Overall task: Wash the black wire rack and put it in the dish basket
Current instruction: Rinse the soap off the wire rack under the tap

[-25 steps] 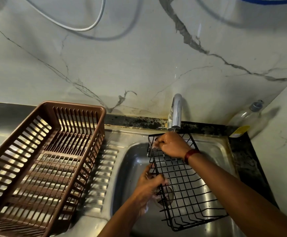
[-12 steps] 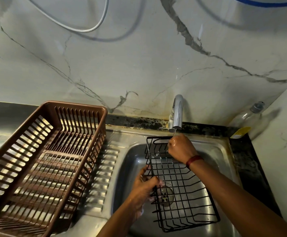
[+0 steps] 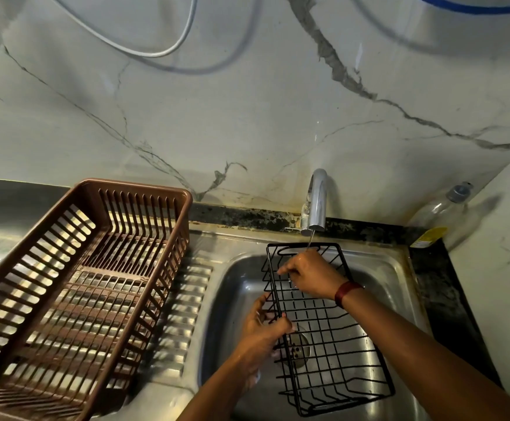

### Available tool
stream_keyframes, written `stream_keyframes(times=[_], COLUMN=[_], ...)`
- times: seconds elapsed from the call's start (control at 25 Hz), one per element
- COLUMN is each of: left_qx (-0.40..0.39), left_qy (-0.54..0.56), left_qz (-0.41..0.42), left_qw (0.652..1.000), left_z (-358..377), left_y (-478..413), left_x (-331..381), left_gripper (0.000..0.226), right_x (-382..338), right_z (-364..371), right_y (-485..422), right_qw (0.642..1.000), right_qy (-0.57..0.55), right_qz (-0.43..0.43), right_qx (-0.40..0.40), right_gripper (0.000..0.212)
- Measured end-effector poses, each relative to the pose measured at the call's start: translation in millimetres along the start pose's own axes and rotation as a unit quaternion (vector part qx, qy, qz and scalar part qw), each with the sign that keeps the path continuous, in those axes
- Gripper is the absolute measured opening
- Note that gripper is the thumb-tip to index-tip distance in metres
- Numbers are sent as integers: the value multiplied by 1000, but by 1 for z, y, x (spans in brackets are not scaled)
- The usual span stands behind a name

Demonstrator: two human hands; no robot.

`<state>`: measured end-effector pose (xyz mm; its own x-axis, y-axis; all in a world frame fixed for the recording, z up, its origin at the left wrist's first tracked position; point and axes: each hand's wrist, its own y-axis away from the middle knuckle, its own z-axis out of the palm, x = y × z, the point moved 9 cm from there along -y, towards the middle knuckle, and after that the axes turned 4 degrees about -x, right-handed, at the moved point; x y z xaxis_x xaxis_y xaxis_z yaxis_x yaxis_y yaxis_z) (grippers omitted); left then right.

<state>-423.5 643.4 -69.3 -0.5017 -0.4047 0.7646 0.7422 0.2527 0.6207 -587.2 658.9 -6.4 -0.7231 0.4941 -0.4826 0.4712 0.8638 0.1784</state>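
The black wire rack [image 3: 332, 347] hangs over the steel sink [image 3: 378, 278], open side up, its far end under the tap [image 3: 316, 205]. A thin stream of water falls from the tap onto its top. My left hand [image 3: 267, 332] grips the rack's left rim about halfway along. My right hand [image 3: 311, 276] lies across the rack's upper part, fingers pinched on the wires near the left rim. The brown plastic dish basket [image 3: 74, 287] stands empty on the drainboard to the left.
A clear plastic bottle [image 3: 439, 212] with a yellow label leans in the right back corner. The ribbed drainboard [image 3: 184, 311] lies between basket and sink. A marble wall rises behind, with a white cable [image 3: 156, 51] hanging on it.
My right hand slid from the rack's far edge under the tap down and left onto the wires. The rack turned slightly, its left rim now steeper. My left hand keeps its grip.
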Motion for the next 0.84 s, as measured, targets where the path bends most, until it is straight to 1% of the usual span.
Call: stream_keyframes(times=[0.04, 0.08, 0.16, 0.2, 0.24, 0.28, 0.32, 0.36, 0.4, 0.44, 0.48, 0.52, 0.56, 0.6, 0.64, 0.68, 0.76, 0.84], left_qx=[0, 3, 10, 11, 11, 11, 12, 16, 22, 31, 42, 53, 61, 66, 65, 60, 26, 6], left_qy=[3, 10, 24, 25, 20, 16, 16, 19, 27, 37, 47, 54, 57, 58, 55, 55, 72, 81], left_qz=[3, 4, 6, 8, 12, 16, 20, 23, 26, 29, 34, 39, 42, 43, 42, 37, 14, 19], left_qw=[1000, 1000, 1000, 1000, 1000, 1000, 1000, 999, 999, 998, 997, 996, 996, 995, 995, 996, 997, 996], left_z=[1, 0, -3, -5, -6, -6, -7, -8, -10, -13, -15, -17, -18, -18, -17, -18, -20, -30], left_y=[0, -1, -2, -3, -2, -2, -2, -2, -2, -2, -3, -4, -4, -3, -3, -1, 1, 2], left_x=[0, -1, -4, -4, -3, -3, -2, -2, -2, -1, 0, 0, 0, 0, 1, 1, 2, 16], left_gripper=[109, 109, 109, 109, 108, 108, 107, 106, 103, 97, 86, 77, 75, 78, 84, 90, 97, 93], right_x=[-1, 7, 33, 39, 37, 33, 30, 29, 34, 46, 62, 79, 91, 96, 96, 96, 98, 97], right_z=[3, 4, 2, -1, -4, -10, -22, -36, -47, -50, -43, -25, 1, 26, 41, 44, 44, 39], right_y=[1, 1, 3, 5, 9, 15, 25, 41, 61, 80, 94, 100, 100, 96, 94, 94, 96, 97], right_qw=[1000, 999, 997, 996, 998, 997, 991, 977, 958, 939, 927, 926, 928, 925, 920, 917, 906, 898], right_qy=[13, 35, 63, 56, 30, 0, -20, -20, -11, -9, -21, -63, -132, -201, -248, -266, -294, -331], right_qz=[-12, -5, 54, 65, 56, 50, 47, 58, 85, 133, 185, 238, 271, 285, 282, 280, 296, 288], right_qx=[-6, -2, 0, 6, 24, 60, 124, 202, 274, 318, 325, 285, 220, 151, 112, 99, 72, 37], right_gripper=[22, 22, 20, 19, 19, 19, 19, 19, 19, 19, 22, 26, 26, 17, 7, 10, 13, 13])
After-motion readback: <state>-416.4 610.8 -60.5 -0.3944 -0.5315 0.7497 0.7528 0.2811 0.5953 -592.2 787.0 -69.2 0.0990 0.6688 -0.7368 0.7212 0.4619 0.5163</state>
